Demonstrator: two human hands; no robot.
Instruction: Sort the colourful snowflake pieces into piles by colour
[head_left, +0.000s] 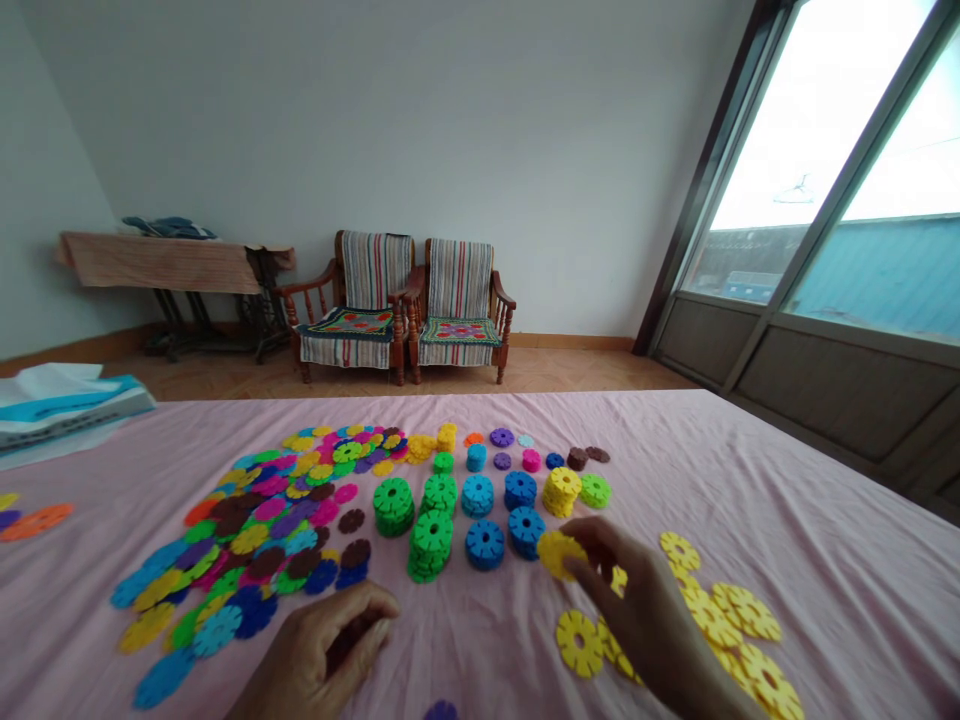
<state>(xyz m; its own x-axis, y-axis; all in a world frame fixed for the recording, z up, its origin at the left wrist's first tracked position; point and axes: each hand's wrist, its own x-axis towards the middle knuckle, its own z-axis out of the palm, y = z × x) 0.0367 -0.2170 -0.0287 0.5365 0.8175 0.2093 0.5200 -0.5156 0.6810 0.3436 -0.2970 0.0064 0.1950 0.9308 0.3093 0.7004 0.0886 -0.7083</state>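
Observation:
My right hand (645,610) pinches a yellow notched plastic disc (553,555) between thumb and fingers, just above the cloth and in front of a stack of yellow discs (562,490). Loose yellow discs (709,618) lie beside and partly under that hand. My left hand (322,645) rests at the lower left with its fingers curled in, and nothing shows in it. Beyond it stand stacks of green discs (433,540) and blue discs (485,545). A big mixed-colour spread of discs (270,510) covers the cloth to the left.
A pink cloth (750,460) covers the table. Small stacks, including a magenta one (531,460), stand farther back. A tissue pack (67,405) lies at the far left. Two wooden armchairs (459,300) stand by the wall, with a window (862,170) at right.

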